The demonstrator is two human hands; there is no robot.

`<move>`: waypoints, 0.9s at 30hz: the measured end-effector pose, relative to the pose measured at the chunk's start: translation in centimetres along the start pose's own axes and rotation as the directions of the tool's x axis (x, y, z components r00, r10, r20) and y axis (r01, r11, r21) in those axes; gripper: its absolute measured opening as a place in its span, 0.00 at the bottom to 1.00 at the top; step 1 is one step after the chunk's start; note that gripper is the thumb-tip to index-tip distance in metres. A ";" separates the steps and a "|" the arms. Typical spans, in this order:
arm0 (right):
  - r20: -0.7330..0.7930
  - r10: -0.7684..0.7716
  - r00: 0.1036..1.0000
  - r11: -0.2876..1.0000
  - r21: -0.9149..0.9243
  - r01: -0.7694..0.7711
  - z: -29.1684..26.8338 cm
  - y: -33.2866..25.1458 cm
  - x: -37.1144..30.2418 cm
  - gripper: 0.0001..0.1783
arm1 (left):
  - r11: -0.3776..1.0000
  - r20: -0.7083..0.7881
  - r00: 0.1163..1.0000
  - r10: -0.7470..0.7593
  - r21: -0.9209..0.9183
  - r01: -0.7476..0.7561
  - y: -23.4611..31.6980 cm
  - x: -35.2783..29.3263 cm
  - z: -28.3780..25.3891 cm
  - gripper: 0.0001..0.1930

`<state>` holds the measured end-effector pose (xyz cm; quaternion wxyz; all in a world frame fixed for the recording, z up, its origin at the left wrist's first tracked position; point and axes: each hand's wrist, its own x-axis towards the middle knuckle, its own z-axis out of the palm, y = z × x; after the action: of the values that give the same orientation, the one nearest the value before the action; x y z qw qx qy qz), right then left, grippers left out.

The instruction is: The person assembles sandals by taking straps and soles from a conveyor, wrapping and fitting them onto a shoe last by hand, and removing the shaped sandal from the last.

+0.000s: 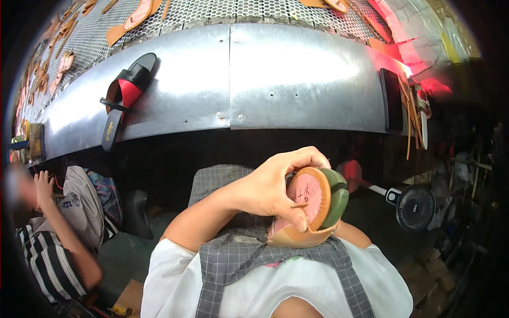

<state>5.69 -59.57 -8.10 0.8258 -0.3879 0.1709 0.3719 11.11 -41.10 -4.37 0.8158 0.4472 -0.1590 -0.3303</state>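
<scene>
In front of my chest, a tan sandal (318,186) with a pink, pen-marked underside sits on a green shoe last (338,199). My left hand (270,183) is closed around it. The thumb presses on the pink face, and the fingers curl over the upper edge toward the last. A small tan strip stands out near the thumb. My right forearm (352,234) passes behind the sandal; the right hand and its fingers are hidden there. A grey checked apron (228,265) lies under my arms.
Ahead is a metal worktop (313,79) with a black-and-red sandal (123,93) at left, and a dark phone (391,100) beside thin tan strips (409,114) at right. Beyond lies a mesh surface (196,11) carrying tan pieces. A small fan (415,206) is right; another person (58,233) sits left.
</scene>
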 end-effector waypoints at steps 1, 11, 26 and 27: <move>-0.080 -0.106 0.991 0.987 -0.133 0.095 -0.2 0.3 -0.2 0.26 | 1.000 0.001 1.000 -0.003 -0.003 0.003 0.0 0.0 0.2 0.44; 0.216 -0.033 0.976 0.972 0.235 -0.019 -0.2 -1.0 1.0 0.24 | 0.869 -0.276 0.879 0.389 0.428 -0.249 1.2 -1.1 0.5 0.04; 0.286 -0.026 0.958 0.949 -0.295 0.114 -0.7 -1.4 1.0 0.15 | 0.998 -0.307 0.952 -0.019 0.055 0.038 -2.0 0.8 0.1 0.36; 0.165 -0.084 0.983 0.996 -0.018 0.088 -0.7 -0.4 0.8 0.14 | 0.968 -0.381 0.922 0.065 0.247 0.034 -2.1 0.3 -0.1 0.28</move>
<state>6.59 -59.93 -8.83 0.8473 -0.3735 0.0807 0.3689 10.57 -42.06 -6.22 0.7710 0.6010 -0.0388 -0.2068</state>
